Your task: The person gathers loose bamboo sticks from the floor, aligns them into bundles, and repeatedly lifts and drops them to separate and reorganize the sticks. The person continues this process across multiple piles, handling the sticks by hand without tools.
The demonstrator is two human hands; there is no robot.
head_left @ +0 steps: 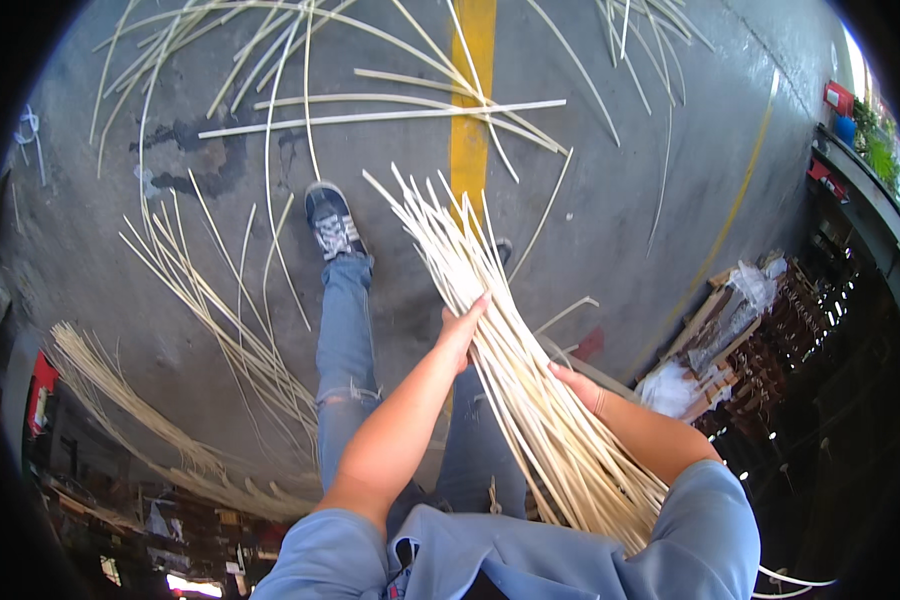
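A thick bundle of pale rattan canes [535, 375] slants across my front, its lower end against my right arm and its upper ends fanning out over the floor. My left hand [462, 328] wraps round the bundle's left side near its upper third, the thumb lying across the canes. Lower down, my right hand [576, 385] holds the right side; its thumb shows and the other fingers are hidden behind the canes.
Loose canes [390, 115] lie scattered on the grey floor [610, 230] ahead, crossing a yellow stripe [472, 60]. More long canes [220, 310] and a dense pile [140, 405] lie at my left. Plastic-wrapped wooden goods [720, 340] stand at the right. My left shoe [332, 222] is beside loose canes.
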